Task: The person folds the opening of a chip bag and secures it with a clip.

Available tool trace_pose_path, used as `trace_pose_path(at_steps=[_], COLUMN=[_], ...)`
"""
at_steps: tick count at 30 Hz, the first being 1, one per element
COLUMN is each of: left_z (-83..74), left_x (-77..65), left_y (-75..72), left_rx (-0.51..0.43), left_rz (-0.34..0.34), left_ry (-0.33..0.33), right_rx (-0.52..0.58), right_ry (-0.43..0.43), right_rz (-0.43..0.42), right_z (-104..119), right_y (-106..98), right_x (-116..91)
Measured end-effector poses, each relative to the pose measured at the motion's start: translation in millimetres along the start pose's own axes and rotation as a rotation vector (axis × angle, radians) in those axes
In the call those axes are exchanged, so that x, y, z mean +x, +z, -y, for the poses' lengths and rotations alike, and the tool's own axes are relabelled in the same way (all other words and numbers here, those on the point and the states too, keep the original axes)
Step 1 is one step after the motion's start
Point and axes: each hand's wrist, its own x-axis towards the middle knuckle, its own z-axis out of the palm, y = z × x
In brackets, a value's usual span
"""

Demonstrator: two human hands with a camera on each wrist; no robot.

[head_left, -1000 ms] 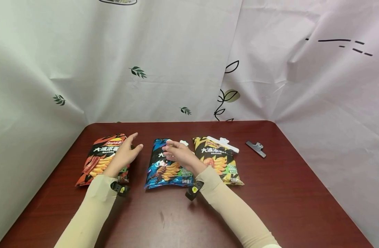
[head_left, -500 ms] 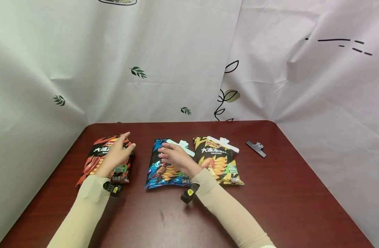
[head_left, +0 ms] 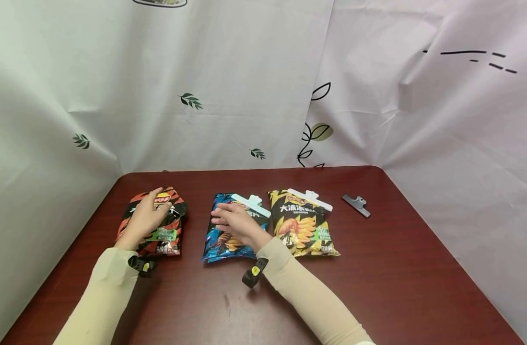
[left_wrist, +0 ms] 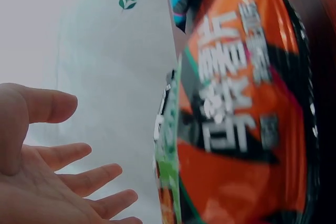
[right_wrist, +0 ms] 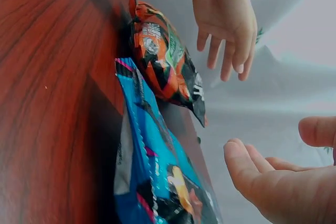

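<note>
An orange-red bag of chips (head_left: 168, 244) lies at the left of the table. My left hand (head_left: 146, 218) is above it, fingers spread and holding nothing; in the left wrist view a gap shows between the fingers and the bag's printed front (left_wrist: 236, 177). The blue chip bag (head_left: 212, 245) lies in the middle, with a white clip (head_left: 252, 205) across its top right corner. Over this bag hovers my right hand (head_left: 239, 224), its fingers loosely extended and gripping nothing. Part of the blue bag is hidden behind that hand.
To the right lies a yellow chip bag (head_left: 304, 232) with a white clip (head_left: 310, 198) along its top edge. Farther right is a loose grey clip (head_left: 356, 205) on the brown table (head_left: 397, 278). A white patterned curtain (head_left: 246, 96) hangs around the table's back and sides.
Both hands have moved left. My left hand has come further over the orange-red bag, and my right hand has uncovered the white clip on the blue bag. The bags stay in place.
</note>
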Motion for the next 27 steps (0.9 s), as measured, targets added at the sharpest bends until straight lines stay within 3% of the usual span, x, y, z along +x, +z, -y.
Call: trace_pose_path(at_steps=[15, 27], left_z=[37.8, 65.8], left_x=[1.2, -0.8], left_y=[-21.5, -30.3], left_rx=[0.049, 0.027], left_rz=[-0.057, -0.063], left_ry=[-0.093, -0.162], right_rx=[0.063, 0.106], right_ry=[0.048, 0.06], right_rz=[-0.017, -0.038], right_z=[-19, -32], right_y=[13, 32], right_x=[12, 19])
